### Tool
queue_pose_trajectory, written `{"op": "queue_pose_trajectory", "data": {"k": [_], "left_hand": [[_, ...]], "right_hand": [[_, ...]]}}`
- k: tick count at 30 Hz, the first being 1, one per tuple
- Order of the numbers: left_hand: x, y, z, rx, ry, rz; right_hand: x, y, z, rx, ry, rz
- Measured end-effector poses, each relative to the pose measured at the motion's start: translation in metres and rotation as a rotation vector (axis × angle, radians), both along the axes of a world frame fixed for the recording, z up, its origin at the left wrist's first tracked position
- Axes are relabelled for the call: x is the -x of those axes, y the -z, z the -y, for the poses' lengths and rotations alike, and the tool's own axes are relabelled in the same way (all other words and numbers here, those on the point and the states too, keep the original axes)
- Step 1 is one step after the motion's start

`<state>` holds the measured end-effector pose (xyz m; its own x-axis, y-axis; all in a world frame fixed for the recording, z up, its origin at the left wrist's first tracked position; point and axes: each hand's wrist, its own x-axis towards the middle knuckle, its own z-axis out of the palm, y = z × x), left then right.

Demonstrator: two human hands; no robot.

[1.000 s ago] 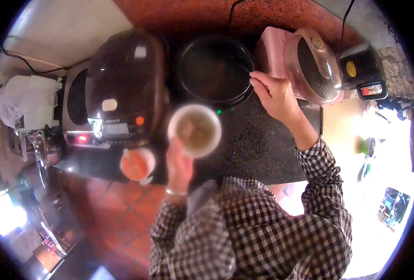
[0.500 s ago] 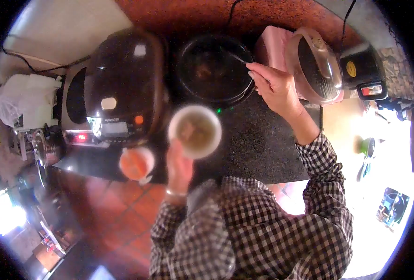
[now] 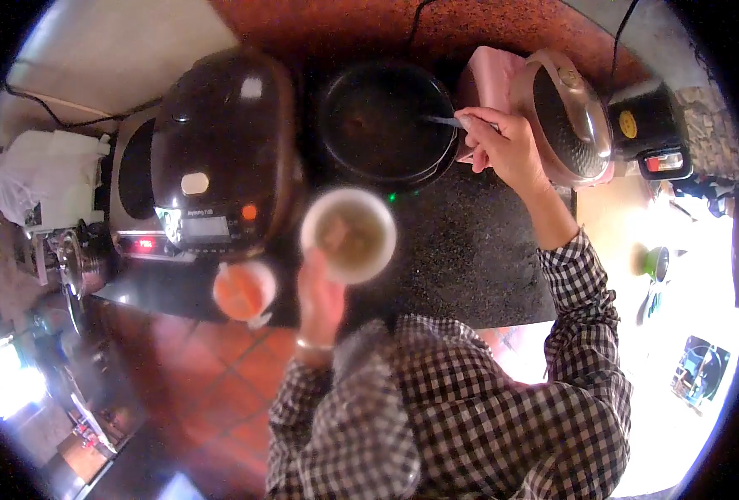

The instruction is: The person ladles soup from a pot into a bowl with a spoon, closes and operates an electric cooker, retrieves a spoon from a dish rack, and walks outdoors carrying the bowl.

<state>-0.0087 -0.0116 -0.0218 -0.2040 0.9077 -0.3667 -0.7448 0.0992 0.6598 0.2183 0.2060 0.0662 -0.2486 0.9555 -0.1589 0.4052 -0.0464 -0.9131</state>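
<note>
My left hand [image 3: 320, 296] holds a white bowl [image 3: 310, 218] by its near left side, above the dark counter. Greenish-brown contents [image 3: 354, 237] show inside the bowl. Over the right rim of a round black pan [image 3: 378, 133], my right hand [image 3: 493, 137] pinches a thin utensil [image 3: 444, 122], whose far end reaches into the pan. The inside of the pan is too dark to make out. A small green light [image 3: 392, 197] glows just in front of the pan.
A dark rice cooker [image 3: 228, 142] stands left of the pan, with an orange-and-white container [image 3: 240, 292] before it. To the right are a pink appliance [image 3: 561, 125] and a black box [image 3: 649, 125]. A green cup [image 3: 658, 263] is farther right.
My right hand has lifted from the pan's rim and shifted slightly right; the utensil in it now lies more level and shows more clearly. My left hand and the bowl stay almost still.
</note>
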Motion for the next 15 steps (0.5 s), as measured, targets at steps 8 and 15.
{"op": "queue_pose_trajectory", "data": {"k": [8, 15], "left_hand": [[0.002, -0.001, 0.001, 0.014, 0.033, -0.056], [0.000, -0.003, 0.000, -0.005, 0.019, -0.025]], "right_hand": [[-0.009, -0.001, -0.003, 0.270, 0.167, -0.298], [-0.015, -0.002, -0.002, 0.284, 0.168, -0.339]]}}
